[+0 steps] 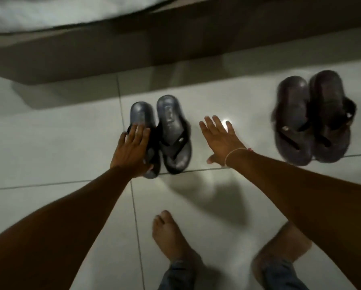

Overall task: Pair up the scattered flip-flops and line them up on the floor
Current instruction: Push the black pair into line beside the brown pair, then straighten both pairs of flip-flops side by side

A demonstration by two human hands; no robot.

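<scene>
Two dark grey flip-flops lie side by side on the pale tiled floor, heels toward the bed. My left hand (131, 151) rests flat on the left grey flip-flop (143, 114), fingers over its strap. The right grey flip-flop (172, 130) touches it and lies uncovered. My right hand (221, 141) hovers to the right of this pair, fingers spread, holding nothing. A second pair of dark brown flip-flops (313, 120) lies together further right, blurred.
A brown bed base (175, 47) with white bedding (50, 11) runs along the far side. My bare feet (171, 237) and jeans cuffs are at the bottom of the view. Bare tiles (50, 143) lie left of the grey pair.
</scene>
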